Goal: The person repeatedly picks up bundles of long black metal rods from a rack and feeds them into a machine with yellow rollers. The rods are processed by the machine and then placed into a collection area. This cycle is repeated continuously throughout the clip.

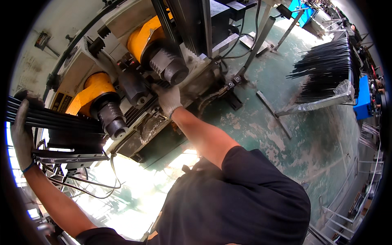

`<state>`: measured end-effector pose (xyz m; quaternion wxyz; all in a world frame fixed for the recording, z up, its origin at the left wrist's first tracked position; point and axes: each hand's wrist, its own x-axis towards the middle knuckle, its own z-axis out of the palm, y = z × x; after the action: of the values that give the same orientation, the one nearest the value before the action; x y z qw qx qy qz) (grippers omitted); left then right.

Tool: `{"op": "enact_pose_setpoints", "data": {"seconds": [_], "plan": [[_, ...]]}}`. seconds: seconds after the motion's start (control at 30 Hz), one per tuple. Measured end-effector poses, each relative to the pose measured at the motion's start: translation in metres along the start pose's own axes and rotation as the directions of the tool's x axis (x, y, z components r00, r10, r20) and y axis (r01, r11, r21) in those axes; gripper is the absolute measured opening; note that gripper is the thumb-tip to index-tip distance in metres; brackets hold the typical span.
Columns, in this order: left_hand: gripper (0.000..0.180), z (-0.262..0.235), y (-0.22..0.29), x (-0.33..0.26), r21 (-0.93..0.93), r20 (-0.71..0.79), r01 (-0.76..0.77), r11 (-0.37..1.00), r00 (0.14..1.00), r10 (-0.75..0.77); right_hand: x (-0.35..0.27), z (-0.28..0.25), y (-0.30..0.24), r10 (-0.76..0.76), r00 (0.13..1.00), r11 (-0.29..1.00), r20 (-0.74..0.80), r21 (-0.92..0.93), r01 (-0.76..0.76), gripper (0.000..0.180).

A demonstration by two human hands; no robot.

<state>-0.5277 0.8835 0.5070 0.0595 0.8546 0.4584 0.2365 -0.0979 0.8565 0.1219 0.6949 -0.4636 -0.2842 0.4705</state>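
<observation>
At the far left my left hand (pixel 22 132), in a pale work glove, is wrapped over a bundle of long black rods (pixel 61 118). The rods run from it towards a machine with two dark threaded rollers (pixel 111 119) in yellow housings (pixel 96 87). My right hand (pixel 169 99), also gloved, reaches in at the machine bed just below the right roller (pixel 165 67). Its fingertips are hidden among dark parts, so what it touches cannot be made out. Between the rollers sits a dark rounded block (pixel 136 90).
A large stack of thin black rods (pixel 326 67) rests on a metal rack (pixel 314 104) at the right. A steel bar (pixel 274 114) lies near it on the worn green floor (pixel 253 122). Black cables (pixel 114 175) hang below the machine. Blue equipment (pixel 362 98) stands farther right.
</observation>
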Motion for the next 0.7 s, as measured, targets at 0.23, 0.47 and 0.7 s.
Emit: {"op": "enact_pose_setpoints", "data": {"seconds": [0.23,0.47,0.7], "plan": [[0.064,-0.005,-0.006,0.004,0.292,-0.001,-0.168,0.942,0.984,0.176,0.003,0.003,0.006,-0.07,0.997,0.996,0.017,0.051,0.069,0.034],[0.041,-0.018,0.066,-0.071,0.578,-0.084,-0.034,0.815,0.991,0.101,-0.015,0.002,-0.019,0.138,0.99,0.957,-0.003,0.257,-0.132,0.033],[0.04,0.072,0.247,-0.164,-0.302,-0.367,0.054,0.952,0.915,-0.168,-0.11,-0.13,-0.074,0.257,0.966,0.935,-0.039,0.264,-0.238,0.014]]}}
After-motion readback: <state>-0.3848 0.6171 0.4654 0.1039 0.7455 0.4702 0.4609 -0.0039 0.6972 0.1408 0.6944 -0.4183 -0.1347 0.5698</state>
